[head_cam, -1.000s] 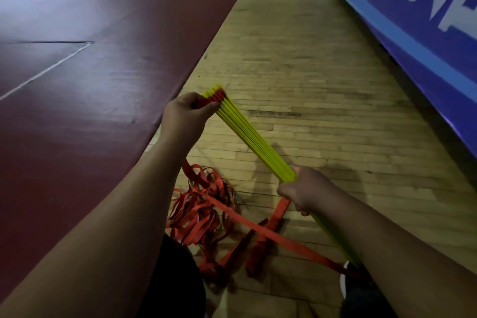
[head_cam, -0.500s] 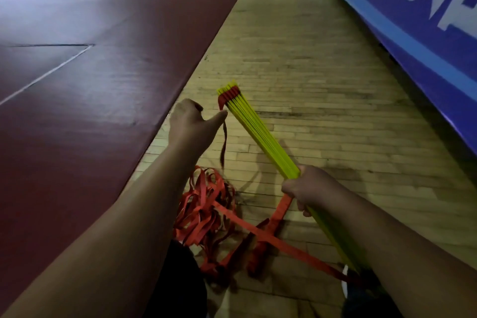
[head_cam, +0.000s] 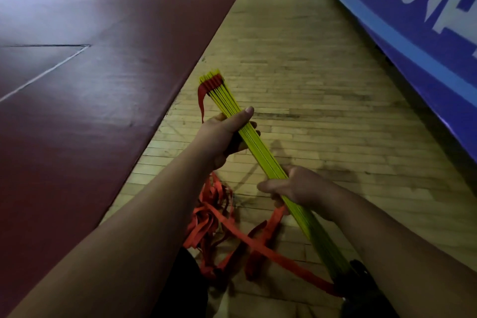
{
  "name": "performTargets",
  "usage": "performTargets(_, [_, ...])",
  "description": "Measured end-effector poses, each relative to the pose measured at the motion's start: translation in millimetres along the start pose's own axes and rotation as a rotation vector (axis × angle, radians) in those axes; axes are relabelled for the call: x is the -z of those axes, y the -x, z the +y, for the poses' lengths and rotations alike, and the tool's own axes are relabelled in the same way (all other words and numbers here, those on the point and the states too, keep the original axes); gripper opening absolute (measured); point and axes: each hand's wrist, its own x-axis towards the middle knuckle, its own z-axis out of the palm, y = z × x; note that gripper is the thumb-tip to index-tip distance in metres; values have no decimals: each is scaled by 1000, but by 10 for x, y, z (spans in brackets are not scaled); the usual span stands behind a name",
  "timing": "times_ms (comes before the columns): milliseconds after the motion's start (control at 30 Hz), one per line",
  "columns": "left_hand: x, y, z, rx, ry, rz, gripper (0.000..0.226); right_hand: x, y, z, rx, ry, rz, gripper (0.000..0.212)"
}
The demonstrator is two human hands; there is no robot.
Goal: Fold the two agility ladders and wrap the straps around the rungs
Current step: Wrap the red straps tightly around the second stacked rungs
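Observation:
A stack of yellow ladder rungs (head_cam: 260, 150) slants from upper left to lower right above the wooden floor. My left hand (head_cam: 222, 134) grips the stack below its far end, thumb lying across the top. My right hand (head_cam: 296, 188) holds the stack at its middle. Red strap loops (head_cam: 210, 84) cross the far tips of the rungs, and one loose end hangs down beside my left hand. A tangle of red straps (head_cam: 211, 217) lies on the floor under my arms, with one strap (head_cam: 271, 250) running to the near end of the stack.
A dark red mat (head_cam: 90, 72) covers the floor on the left, its edge running diagonally. A blue banner with white letters (head_cam: 413, 13) stands along the right. Bare wooden floor (head_cam: 296, 72) stretches ahead between them. My dark-clothed legs are at the bottom edge.
My left hand let go of the rungs' far tip, then closed again lower down on the stack. The stack's far end has swung slightly rightward and a strap end now hangs free.

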Motion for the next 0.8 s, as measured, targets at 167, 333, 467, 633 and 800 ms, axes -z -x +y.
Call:
performTargets(167, [-5,-35,49,-49,43,-95,35,43,35,-42,-101,-354,-247,64])
performTargets(333, [0,-53,47,-23,40,-54,53,8,74,-102,-77,-396,-172,26])
performTargets(467, [77,-5,8,102,-259,19,60,62,-3,-113,-105,-569,-17,20])
performTargets(633, [139,339,-92,276,-787,-540,40,278,-142,-137,-170,-865,168,19])
performTargets(800, [61,714,-177,257,-825,-902,35,481,-196,-130,-189,-974,294,24])
